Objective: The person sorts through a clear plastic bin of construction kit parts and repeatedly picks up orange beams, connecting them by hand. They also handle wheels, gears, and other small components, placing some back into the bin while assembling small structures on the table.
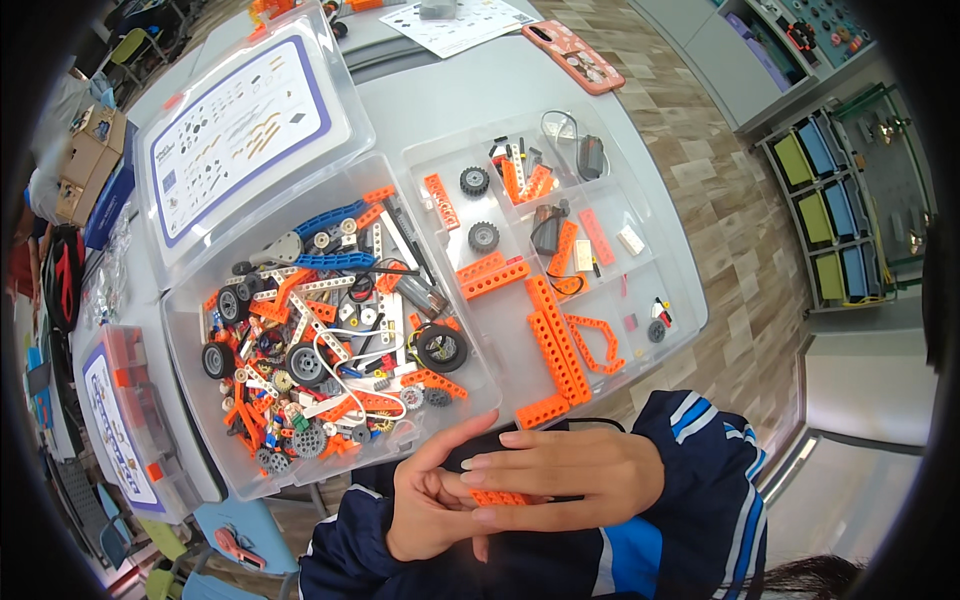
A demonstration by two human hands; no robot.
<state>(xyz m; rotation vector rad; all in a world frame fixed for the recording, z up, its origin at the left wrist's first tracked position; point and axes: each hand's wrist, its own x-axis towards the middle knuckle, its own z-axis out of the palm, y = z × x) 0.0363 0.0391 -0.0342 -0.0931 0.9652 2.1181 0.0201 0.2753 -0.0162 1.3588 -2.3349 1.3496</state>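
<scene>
Both hands meet in front of me at the table's near edge, around an orange studded building brick [497, 496]. My left hand [428, 505] is closed on the brick from the left, its thumb pointing up. From the right, my right hand [575, 478] reaches over it with fingers pressed along the brick, covering most of it. Just beyond them, long orange beams [556, 345] stand joined at the near edge of a clear sorting tray [640, 375]. An orange angled frame piece [596, 345] lies beside those beams.
A clear bin [235, 485] full of mixed building parts stands at the left, its lid [350, 110] behind it. The tray's compartments hold wheels [474, 181], motors and beams. A patterned phone [573, 57] lies at the far right edge. Another closed box [150, 420] sits farther left.
</scene>
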